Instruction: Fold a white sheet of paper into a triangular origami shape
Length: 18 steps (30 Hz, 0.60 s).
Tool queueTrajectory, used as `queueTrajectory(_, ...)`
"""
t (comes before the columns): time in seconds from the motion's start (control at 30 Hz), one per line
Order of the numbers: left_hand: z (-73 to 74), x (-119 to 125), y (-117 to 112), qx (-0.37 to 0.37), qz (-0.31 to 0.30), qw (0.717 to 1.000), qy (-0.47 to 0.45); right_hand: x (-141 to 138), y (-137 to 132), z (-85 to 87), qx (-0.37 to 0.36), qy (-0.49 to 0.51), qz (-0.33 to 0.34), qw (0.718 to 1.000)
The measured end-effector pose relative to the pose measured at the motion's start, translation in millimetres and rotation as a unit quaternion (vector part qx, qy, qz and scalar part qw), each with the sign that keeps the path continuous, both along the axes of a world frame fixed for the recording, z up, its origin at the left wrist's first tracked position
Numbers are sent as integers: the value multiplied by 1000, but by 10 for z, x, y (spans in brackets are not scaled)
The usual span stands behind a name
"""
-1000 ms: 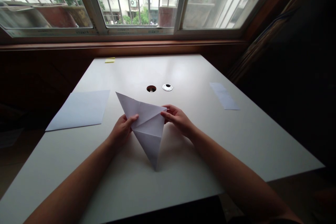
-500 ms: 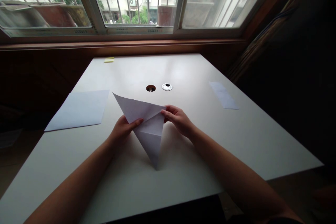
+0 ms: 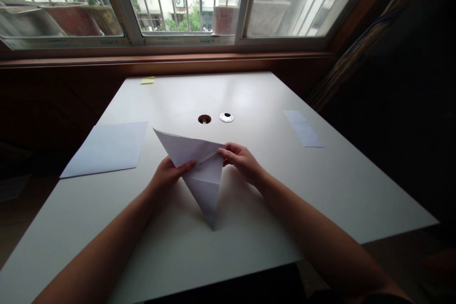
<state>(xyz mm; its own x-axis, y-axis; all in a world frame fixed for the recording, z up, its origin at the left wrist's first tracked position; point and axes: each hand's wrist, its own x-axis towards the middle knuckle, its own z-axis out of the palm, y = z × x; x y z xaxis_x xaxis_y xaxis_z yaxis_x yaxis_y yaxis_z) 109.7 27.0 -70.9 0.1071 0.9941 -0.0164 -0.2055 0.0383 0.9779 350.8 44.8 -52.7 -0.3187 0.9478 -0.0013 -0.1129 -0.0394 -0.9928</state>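
A folded sheet of white paper (image 3: 203, 166), roughly triangular with creases across it, is held up above the table between both hands. My left hand (image 3: 170, 171) grips its left edge, thumb on the front face and the other fingers hidden behind. At the upper right corner my right hand (image 3: 239, 157) pinches the paper between thumb and fingers. One long point of the paper reaches to the upper left; another hangs down toward the tabletop. Whether that lower tip touches the table I cannot tell.
On the white table (image 3: 270, 228) lie a stack of white paper (image 3: 105, 148) at left and a paper strip (image 3: 304, 129) at right. A yellow sticky note (image 3: 147, 80) is near the far edge. A round hole (image 3: 204, 119) sits beside its silver cover (image 3: 226, 117). A barred window is beyond.
The paper's upper left point has dipped very slightly. Both hands keep their hold in nearly the same place.
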Motion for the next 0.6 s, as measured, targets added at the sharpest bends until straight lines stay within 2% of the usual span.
queueTrajectory(0.27, -3, 11, 8, 7, 10, 1000, 21, -7, 13, -19, 5, -1, 26, 1000)
queueTrajectory(0.6, 28, -2, -1, 12, -8, 998, 56, -30, 16, -21, -16, -9, 29, 999)
